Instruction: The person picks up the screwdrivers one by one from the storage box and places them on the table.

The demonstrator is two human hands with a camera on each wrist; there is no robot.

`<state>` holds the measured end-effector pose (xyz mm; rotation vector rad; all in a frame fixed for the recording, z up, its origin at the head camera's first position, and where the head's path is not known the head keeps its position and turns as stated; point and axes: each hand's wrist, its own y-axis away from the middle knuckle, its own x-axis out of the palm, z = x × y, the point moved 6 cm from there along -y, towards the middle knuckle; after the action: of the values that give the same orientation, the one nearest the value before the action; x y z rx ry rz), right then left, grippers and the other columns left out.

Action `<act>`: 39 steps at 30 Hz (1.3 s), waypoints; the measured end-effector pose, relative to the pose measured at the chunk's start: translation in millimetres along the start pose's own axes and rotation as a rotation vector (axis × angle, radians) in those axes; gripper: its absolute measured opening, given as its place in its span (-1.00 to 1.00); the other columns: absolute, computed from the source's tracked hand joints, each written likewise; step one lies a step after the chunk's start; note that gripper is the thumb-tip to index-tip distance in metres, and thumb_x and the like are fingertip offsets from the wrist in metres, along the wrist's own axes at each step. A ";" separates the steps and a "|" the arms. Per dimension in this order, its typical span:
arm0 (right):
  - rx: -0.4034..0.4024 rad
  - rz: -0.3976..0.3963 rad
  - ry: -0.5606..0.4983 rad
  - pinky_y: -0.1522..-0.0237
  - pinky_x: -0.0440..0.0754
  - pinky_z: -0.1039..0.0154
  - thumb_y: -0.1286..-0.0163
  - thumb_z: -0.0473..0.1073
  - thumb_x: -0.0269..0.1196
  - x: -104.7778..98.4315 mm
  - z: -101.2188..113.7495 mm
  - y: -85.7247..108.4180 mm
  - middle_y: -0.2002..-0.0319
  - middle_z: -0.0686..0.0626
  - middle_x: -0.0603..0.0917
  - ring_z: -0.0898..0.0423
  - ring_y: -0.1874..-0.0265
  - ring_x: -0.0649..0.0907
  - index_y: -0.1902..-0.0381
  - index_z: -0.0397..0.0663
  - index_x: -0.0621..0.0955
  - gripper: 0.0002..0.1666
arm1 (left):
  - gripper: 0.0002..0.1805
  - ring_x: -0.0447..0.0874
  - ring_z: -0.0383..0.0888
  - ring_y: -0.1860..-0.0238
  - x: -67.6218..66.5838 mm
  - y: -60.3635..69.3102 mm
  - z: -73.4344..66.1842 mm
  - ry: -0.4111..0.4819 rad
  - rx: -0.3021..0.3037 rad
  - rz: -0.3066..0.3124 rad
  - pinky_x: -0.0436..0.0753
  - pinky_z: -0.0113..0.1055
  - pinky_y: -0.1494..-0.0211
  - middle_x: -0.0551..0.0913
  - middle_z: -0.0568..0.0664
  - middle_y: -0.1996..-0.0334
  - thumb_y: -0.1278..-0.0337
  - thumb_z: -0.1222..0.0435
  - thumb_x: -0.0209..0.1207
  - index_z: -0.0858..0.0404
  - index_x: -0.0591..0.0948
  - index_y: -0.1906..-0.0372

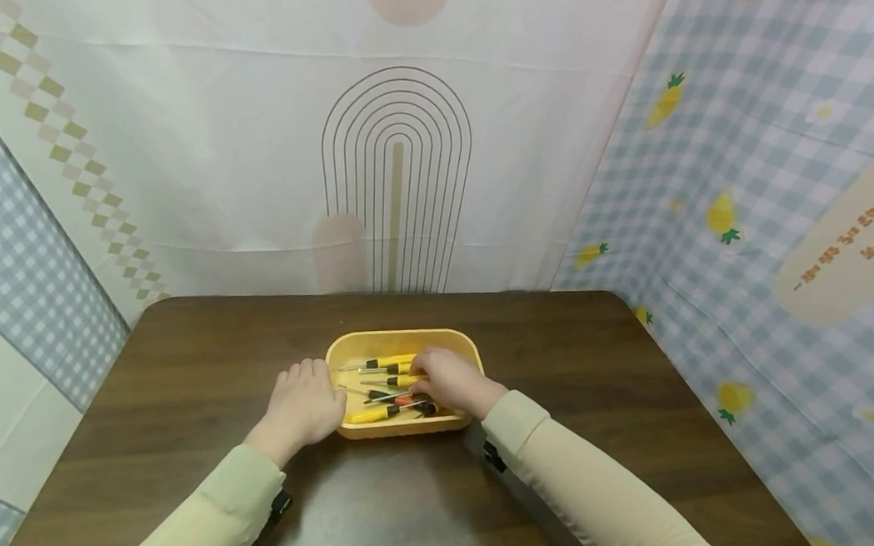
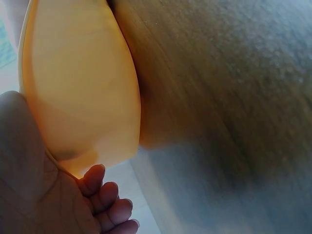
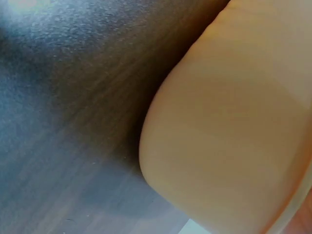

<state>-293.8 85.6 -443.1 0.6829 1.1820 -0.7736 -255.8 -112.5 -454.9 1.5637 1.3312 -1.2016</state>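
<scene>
A yellow plastic basket (image 1: 407, 429) stands on the table, with several screwdrivers (image 1: 370, 413) inside, most with yellow-and-black handles. My left hand (image 1: 302, 402) holds the basket's left end, its thumb at the rim. In the left wrist view the palm lies against the basket's corner, and the fingers (image 2: 111, 196) curl beside its outer wall. Over the right side of the basket, my right hand (image 1: 447, 379) reaches in with bent fingers and pinches a screwdriver by its handle, partly hidden by the hand. The right wrist view shows mainly the basket's outer wall (image 3: 224, 126).
The dark wooden table (image 1: 562, 357) extends around the basket on every side. A pale patterned cloth (image 1: 249, 151) hangs behind the table's far edge, and a blue checked cloth (image 1: 760, 145) hangs along the right.
</scene>
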 end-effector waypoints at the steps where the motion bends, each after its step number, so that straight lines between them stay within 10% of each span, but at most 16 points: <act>1: 0.001 0.002 -0.002 0.18 0.53 0.26 -0.31 -0.02 0.32 -0.3 0.0 0.3 0.29 0.09 0.59 0.19 0.31 0.53 0.14 -0.02 0.68 -0.75 | -0.54 0.37 0.14 0.19 -0.2 0.1 -0.6 -0.001 -0.001 -0.002 0.35 0.03 0.09 0.39 0.19 0.27 -0.21 0.12 -0.01 0.50 0.39 0.08; 19: 0.016 -0.059 0.000 0.23 0.56 0.22 -0.40 -0.07 0.22 -26.2 -9.2 15.6 0.30 0.10 0.65 0.19 0.32 0.59 0.19 0.02 0.67 -0.85 | -0.50 0.36 0.13 0.21 0.1 0.7 -0.9 -0.003 -0.011 0.023 0.34 0.05 0.09 0.38 0.21 0.27 -0.23 0.11 0.02 0.53 0.37 0.04; 39: 0.173 -0.216 -0.128 0.28 0.55 0.23 -0.36 -0.09 0.26 -68.0 -68.0 47.5 0.28 0.10 0.57 0.19 0.36 0.55 0.13 0.01 0.66 -0.82 | -0.53 0.38 0.14 0.18 -1.3 -0.2 -0.6 -0.009 -0.011 0.012 0.35 0.04 0.09 0.40 0.20 0.27 -0.22 0.12 0.02 0.50 0.39 0.07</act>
<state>-304.5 178.6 -390.9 0.6429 1.0910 -1.0952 -255.9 -112.3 -453.5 1.5550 1.3181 -1.1907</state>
